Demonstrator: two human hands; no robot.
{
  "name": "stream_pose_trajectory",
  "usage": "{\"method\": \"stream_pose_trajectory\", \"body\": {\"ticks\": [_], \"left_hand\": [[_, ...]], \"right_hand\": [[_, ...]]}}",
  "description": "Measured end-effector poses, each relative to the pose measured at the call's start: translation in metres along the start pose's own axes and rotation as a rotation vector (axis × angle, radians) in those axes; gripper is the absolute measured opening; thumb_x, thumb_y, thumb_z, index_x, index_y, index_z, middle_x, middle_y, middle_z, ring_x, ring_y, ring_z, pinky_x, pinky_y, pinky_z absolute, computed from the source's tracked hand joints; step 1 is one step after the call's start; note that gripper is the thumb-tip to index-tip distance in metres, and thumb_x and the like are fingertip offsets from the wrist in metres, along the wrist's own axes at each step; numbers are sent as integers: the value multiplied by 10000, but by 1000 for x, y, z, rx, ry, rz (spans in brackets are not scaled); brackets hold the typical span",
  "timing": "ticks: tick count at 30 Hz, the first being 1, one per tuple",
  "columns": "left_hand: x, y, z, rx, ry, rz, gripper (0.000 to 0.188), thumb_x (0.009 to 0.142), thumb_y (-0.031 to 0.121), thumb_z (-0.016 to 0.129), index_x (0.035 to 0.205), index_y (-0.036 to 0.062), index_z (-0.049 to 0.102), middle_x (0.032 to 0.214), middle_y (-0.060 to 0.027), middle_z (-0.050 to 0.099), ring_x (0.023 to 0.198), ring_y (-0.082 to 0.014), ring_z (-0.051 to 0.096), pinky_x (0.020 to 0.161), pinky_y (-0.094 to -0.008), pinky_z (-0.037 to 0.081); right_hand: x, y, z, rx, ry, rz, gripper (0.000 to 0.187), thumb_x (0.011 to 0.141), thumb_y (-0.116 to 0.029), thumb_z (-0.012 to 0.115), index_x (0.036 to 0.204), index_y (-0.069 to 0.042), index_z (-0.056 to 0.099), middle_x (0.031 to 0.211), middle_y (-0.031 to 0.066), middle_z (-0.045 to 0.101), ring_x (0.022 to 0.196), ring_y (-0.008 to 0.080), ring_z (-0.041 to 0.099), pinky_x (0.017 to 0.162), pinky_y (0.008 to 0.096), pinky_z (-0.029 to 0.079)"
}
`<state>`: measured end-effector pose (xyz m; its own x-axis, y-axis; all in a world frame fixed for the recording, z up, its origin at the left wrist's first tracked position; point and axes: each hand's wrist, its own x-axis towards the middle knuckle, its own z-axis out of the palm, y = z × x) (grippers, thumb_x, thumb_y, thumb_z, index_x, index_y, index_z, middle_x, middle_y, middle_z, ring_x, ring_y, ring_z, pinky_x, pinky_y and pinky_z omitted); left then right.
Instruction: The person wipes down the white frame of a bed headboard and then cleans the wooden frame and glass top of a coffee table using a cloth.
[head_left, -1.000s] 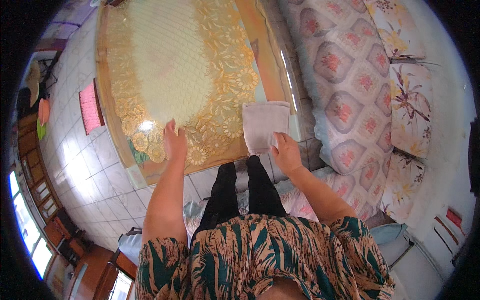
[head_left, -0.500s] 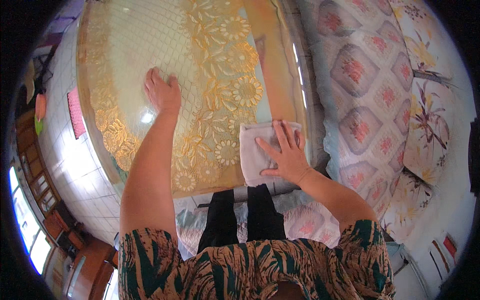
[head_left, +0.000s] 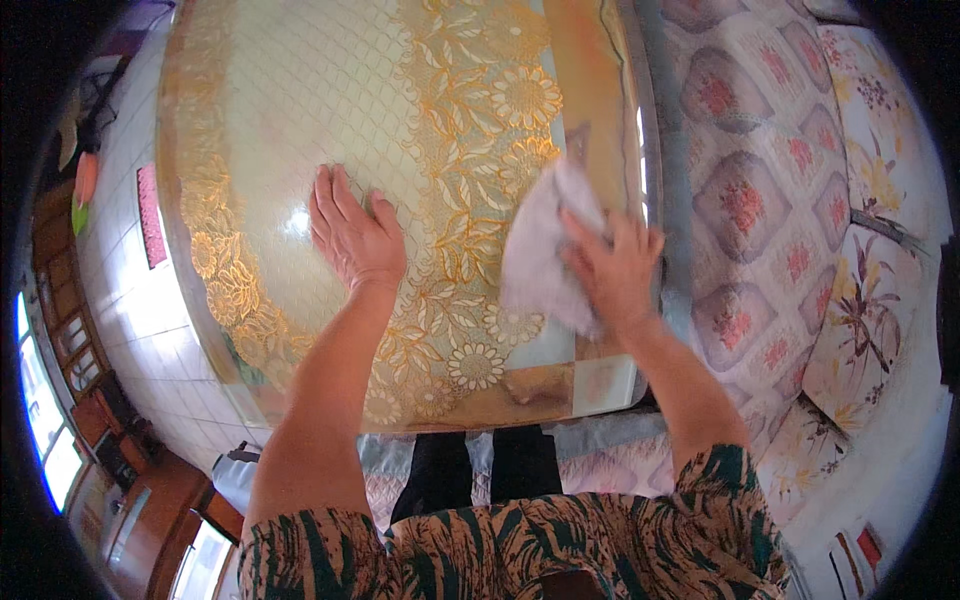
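Left hand [head_left: 352,232]: lies flat, palm down, fingers spread and extended, on the table [head_left: 600,385]. It grasps nothing. It rests on the pale quilted middle of the tablecloth [head_left: 300,100], just beside the band of gold flowers that runs along the cloth's border.

Right hand [head_left: 612,272]: presses down on a white cloth [head_left: 540,255], fingers curled over its near edge. The cloth is bunched and blurred, so whether the fingers pinch it or merely press it flat cannot be told. The cloth lies on the right part of the tabletop, partly over the gold flower band and partly over the plain strip near the table's right edge. The two hands are apart, with the flower band between them.

Table: rounded edge, glossy top, a bright glare spot just left of the left hand. The near right corner shows a brown strip beyond the tablecloth.

Surroundings: a sofa [head_left: 760,200] with a quilted cover in pink and grey diamond patches stands just beside the table's right edge. A flowered cushion [head_left: 870,300] sits further right. A light tiled floor [head_left: 150,310] lies to the left of the table, with a pink mat [head_left: 151,215] on it. The person wears a leaf-patterned top [head_left: 520,550] in green, orange and black, and dark trousers [head_left: 480,470] show below the table's near edge.
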<state>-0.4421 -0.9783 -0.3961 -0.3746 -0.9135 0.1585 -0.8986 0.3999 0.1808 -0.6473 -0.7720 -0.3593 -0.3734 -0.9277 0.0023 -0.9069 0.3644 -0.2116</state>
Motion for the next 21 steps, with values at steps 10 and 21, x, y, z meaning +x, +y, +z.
{"method": "stream_pose_trajectory", "body": {"ticks": [10, 21], "left_hand": [[4, 8, 1, -33, -29, -24, 549, 882, 273, 500, 1376, 76, 363, 1439, -115, 354, 1313, -321, 331, 1061, -473, 268], [0, 9, -2, -29, -84, -62, 569, 868, 281, 511, 1370, 56, 367, 1463, -106, 320, 1333, -334, 293, 1074, -467, 252]], "right_hand": [[85, -35, 5, 13, 100, 70, 781, 687, -527, 686, 1298, -83, 490, 1263, 201, 392, 1170, 386, 393, 988, 548, 258], [-129, -55, 3, 81, -256, -93, 393, 775, -262, 621, 1166, -224, 598, 1393, 137, 416, 1237, 340, 413, 986, 528, 288]]}}
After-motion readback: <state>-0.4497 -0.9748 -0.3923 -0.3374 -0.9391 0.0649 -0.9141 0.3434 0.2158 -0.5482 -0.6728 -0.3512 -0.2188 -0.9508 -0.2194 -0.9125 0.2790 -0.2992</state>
